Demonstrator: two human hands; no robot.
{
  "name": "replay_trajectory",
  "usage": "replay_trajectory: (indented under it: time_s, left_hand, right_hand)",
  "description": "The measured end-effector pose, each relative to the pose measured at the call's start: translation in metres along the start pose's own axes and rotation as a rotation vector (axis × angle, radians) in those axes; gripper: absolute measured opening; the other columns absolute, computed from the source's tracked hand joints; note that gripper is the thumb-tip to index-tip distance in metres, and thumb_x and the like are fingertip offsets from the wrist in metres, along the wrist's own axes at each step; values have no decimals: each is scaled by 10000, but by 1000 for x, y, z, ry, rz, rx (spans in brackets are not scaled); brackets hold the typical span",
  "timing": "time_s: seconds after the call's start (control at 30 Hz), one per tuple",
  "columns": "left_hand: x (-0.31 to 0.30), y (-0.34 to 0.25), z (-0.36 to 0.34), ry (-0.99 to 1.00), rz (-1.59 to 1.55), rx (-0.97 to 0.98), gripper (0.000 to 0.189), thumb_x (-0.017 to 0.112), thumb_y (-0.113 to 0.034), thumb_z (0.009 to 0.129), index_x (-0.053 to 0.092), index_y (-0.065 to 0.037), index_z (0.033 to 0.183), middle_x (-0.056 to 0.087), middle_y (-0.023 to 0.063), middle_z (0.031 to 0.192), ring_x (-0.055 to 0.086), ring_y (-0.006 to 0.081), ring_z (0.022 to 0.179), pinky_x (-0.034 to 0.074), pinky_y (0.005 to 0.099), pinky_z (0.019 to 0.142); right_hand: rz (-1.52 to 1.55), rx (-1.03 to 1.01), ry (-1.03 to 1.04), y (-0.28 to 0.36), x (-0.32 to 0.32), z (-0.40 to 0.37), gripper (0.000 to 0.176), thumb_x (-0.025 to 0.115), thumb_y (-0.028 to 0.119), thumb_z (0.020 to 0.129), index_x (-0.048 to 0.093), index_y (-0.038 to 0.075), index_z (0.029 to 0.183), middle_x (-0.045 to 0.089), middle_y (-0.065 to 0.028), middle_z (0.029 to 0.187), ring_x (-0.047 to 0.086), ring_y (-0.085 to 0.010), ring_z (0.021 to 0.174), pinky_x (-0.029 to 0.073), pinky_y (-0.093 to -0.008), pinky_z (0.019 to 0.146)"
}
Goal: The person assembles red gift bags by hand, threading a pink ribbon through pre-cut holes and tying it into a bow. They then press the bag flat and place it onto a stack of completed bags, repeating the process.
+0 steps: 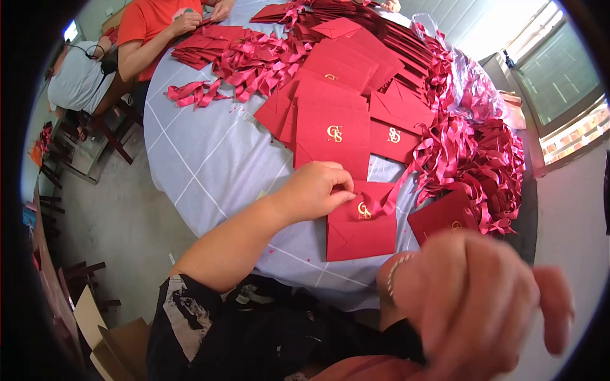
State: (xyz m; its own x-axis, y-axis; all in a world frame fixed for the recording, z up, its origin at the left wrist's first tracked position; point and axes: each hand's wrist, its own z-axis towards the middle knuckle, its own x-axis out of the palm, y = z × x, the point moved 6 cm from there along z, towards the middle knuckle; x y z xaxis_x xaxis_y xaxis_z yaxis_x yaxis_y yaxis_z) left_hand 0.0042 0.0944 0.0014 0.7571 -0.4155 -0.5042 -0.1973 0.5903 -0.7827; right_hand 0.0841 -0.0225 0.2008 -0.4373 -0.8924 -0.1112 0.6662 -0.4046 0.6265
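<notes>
A red bag (361, 238) with a gold logo lies flat at the near edge of the table. My left hand (318, 190) is over its upper left part, thumb and fingers pinched on the end of a red ribbon (391, 198), which runs across the bag toward the ribbon pile (480, 168). Raised close to the camera at the lower right is my right hand (476, 298), blurred, with its fingers bent and one standing apart; whether it holds anything is unclear. Just beyond it another red bag (441, 219) touches the ribbon pile. Overlapping red bags (332, 117) lie beyond my left hand.
The round table has a pale checked cloth (190, 152). More ribbons (254, 63) and stacked bags (206, 44) lie at the far left, near a person in red (146, 25). Another person sits behind at left. Clear plastic (470, 82) lies at right. An open cardboard box (121, 349) stands lower left.
</notes>
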Motion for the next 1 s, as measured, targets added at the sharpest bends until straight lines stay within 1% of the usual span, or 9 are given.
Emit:
replay_trajectory:
  time_s: [0.13, 0.17, 0.23, 0.33, 0.53, 0.63, 0.73, 0.83, 1.0]
  left_hand:
    - [-3, 13, 3, -79, -60, 10, 139, 743, -153, 805, 695, -25, 832, 659, 138, 802, 656, 319, 765, 519, 411, 689]
    - [-5, 15, 2, -141, -50, 38, 138, 740, -152, 805, 695, -23, 830, 668, 147, 807, 659, 325, 756, 522, 412, 693]
    - [-9, 10, 0, -113, -66, -41, 136, 733, -147, 806, 701, -21, 846, 674, 154, 814, 665, 335, 769, 526, 416, 702]
    - [-9, 7, 1, -89, -13, -44, 130, 721, -140, 805, 707, -23, 861, 677, 149, 835, 666, 337, 805, 528, 418, 728]
    - [-7, 6, 1, -60, 2, -14, 98, 735, -52, 800, 698, 5, 872, 689, 135, 845, 675, 267, 789, 526, 338, 721]
    - [-4, 11, 0, -29, -34, -33, 215, 749, -18, 781, 705, -13, 992, 693, 92, 868, 665, 203, 823, 523, 314, 750]
    - [-13, 10, -1, -36, -140, -234, 522, 754, 32, 766, 625, -48, 1265, 683, 33, 1037, 604, 114, 949, 510, 281, 848]
    - [-10, 12, -1, -14, -168, -230, 457, 761, 19, 776, 644, -16, 1216, 694, 52, 1093, 622, 125, 998, 515, 279, 883]
    - [-6, 10, 0, 55, -211, -256, 418, 775, 5, 782, 657, 2, 1183, 706, 54, 1098, 645, 130, 1028, 518, 287, 916]
  right_hand:
    - [-889, 387, -768, -33, -36, -23, 145, 648, -21, 801, 670, -54, 940, 680, -172, 996, 675, -251, 861, 527, -289, 777]
    - [-863, 647, -757, -49, -54, -37, 248, 693, -50, 798, 686, -15, 1043, 699, -110, 967, 697, -225, 836, 550, -318, 737]
    - [-1163, 745, -427, -76, -79, -81, 242, 707, 8, 821, 675, -20, 1059, 694, -146, 987, 691, -263, 907, 536, -332, 822]
    - [-1096, 1005, -335, -89, -79, -123, 247, 710, 29, 834, 670, -23, 1072, 697, -167, 975, 686, -290, 908, 536, -352, 811]
    - [-825, 1111, -640, -102, -85, -159, 170, 695, 34, 894, 687, -35, 1049, 692, -89, 820, 652, -136, 711, 526, -271, 644]
    - [-977, 1054, -667, -102, -89, -166, 92, 688, 36, 909, 714, -22, 976, 688, -64, 757, 636, -106, 676, 503, -242, 606]
    - [-1101, 1023, -690, -90, -96, -176, 68, 695, 38, 911, 710, -21, 942, 707, -73, 786, 651, -90, 682, 507, -233, 612]
    - [-768, 1029, -853, -94, -95, -193, 97, 706, 52, 907, 687, -42, 923, 707, -87, 778, 664, -95, 683, 514, -249, 611]
    - [-743, 978, -835, -111, -90, -195, 102, 704, 59, 912, 676, -39, 904, 687, -82, 716, 646, -103, 633, 505, -254, 579]
